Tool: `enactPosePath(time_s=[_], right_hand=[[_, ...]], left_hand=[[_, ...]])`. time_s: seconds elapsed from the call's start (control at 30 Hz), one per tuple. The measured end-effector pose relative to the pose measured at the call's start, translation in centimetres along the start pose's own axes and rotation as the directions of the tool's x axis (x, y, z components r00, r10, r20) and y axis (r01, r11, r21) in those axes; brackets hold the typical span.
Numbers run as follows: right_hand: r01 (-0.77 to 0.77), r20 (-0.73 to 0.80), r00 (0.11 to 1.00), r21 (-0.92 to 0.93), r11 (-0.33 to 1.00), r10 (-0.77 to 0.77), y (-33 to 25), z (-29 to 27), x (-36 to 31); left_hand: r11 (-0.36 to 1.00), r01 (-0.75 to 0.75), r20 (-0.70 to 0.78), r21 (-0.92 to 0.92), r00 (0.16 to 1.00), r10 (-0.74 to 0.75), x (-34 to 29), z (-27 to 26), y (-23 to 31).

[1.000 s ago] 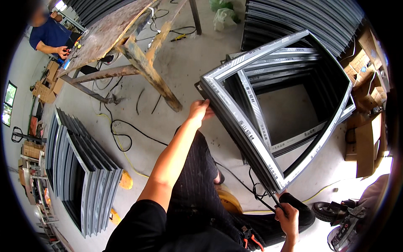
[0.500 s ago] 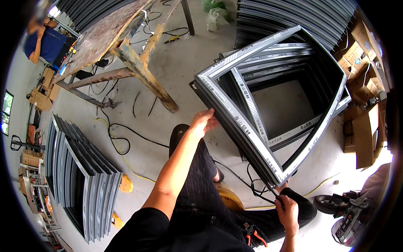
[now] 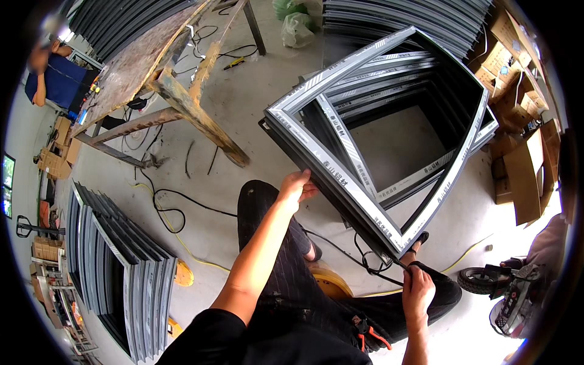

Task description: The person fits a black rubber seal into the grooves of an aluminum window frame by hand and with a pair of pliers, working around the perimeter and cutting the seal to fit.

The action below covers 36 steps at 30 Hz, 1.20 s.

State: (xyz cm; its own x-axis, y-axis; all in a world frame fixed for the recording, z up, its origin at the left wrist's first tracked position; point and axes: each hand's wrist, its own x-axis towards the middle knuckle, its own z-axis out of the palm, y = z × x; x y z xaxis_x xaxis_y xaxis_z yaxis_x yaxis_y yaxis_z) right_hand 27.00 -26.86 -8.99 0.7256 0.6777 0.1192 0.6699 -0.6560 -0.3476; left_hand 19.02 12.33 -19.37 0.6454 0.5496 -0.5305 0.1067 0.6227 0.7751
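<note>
A grey metal frame (image 3: 336,171) with pale printed film and one curved side lies tilted on top of a stack of similar frames (image 3: 396,193), right of centre. My left hand (image 3: 297,187) grips its near-left edge, the thumb at the side and the fingers partly under it. Below the frame's near corner, my right hand (image 3: 418,292) is closed round a thin dark strip (image 3: 400,264) that runs up to that corner. The strip's far end and exact kind are hidden. Red-handled pliers (image 3: 372,338) rest at my thigh.
Another stack of grey frames (image 3: 137,286) stands at left, with more frames (image 3: 407,24) behind. A worn workbench (image 3: 137,67) is at upper left, near a person in blue (image 3: 58,82). Black cable (image 3: 194,193) crosses the floor. Cardboard boxes (image 3: 524,176) and a wheel (image 3: 477,280) are at right.
The whole view has shifted slightly, moving the frames left and up in the picture. My right hand has come a little nearer the frame's corner. My left hand keeps its place on the edge.
</note>
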Motion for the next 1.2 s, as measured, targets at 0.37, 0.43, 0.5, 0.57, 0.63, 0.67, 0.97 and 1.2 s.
enactPosePath(time_s=[0.37,0.43,0.5,0.57,0.63,0.67,0.97,1.2], right_hand=[[-0.109,-0.100,0.984,0.312,0.944,0.147,0.1,2.3,-2.2],[-0.165,-0.038,0.980,0.393,0.905,0.195,0.2,2.5,-2.6],[-0.251,0.062,0.966,0.476,0.843,0.253,-0.2,2.1,-2.2],[-0.329,0.149,0.943,0.532,0.780,0.296,0.0,2.0,-2.3],[-0.396,0.202,0.913,0.651,0.648,0.355,1.1,3.1,-3.2],[-0.423,0.230,0.896,0.702,0.573,0.379,1.6,3.4,-3.5],[-0.096,-0.112,0.985,0.291,0.952,0.133,0.0,2.8,-2.2],[-0.094,-0.123,0.983,0.307,0.947,0.137,0.3,3.5,-2.1]], left_hand=[[0.997,0.071,0.048,0.021,0.996,-0.072,-3.0,2.5,-2.1],[0.997,0.058,0.054,0.059,0.997,-0.061,-3.6,2.7,-3.5],[0.995,0.040,-0.033,0.095,0.999,-0.037,-2.9,2.8,-4.3],[0.994,0.044,-0.064,0.102,0.997,-0.037,-2.8,2.9,-5.1],[0.994,0.059,-0.026,0.089,0.998,-0.056,-3.7,3.3,-4.9],[0.993,0.086,0.000,0.083,0.996,-0.087,-4.2,3.9,-5.0],[0.972,0.183,0.071,0.151,0.978,-0.195,-6.3,6.1,-6.2],[0.962,0.196,0.131,0.189,0.966,-0.222,-6.9,6.5,-8.1]])
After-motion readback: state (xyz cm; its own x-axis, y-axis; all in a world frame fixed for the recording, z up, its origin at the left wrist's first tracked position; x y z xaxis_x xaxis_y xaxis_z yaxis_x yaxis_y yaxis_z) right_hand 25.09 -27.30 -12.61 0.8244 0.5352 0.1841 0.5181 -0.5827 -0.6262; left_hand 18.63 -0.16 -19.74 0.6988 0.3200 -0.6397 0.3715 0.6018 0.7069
